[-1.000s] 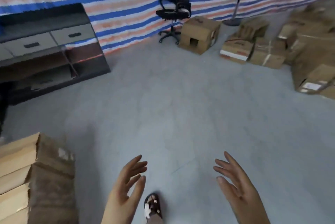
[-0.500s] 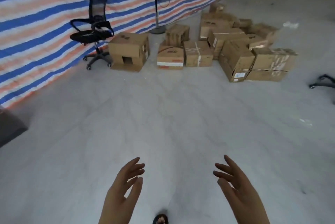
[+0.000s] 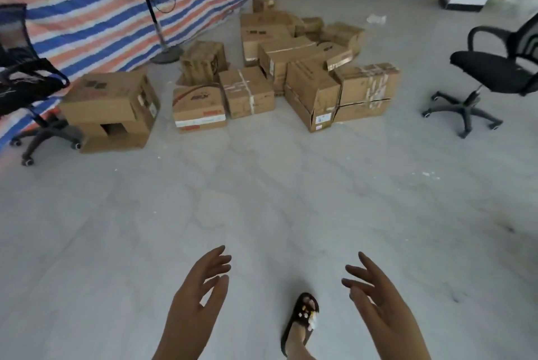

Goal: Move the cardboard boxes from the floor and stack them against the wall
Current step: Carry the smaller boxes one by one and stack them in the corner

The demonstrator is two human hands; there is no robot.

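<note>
Closer now, the boxes (image 3: 250,91) had swung to centre, your left hand (image 3: 195,301) and right hand (image 3: 381,307) empty, fingers apart — best take a near, loose one first.

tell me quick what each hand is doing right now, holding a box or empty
left hand: open, fingers spread, holding nothing
right hand: open, fingers spread, holding nothing
</note>
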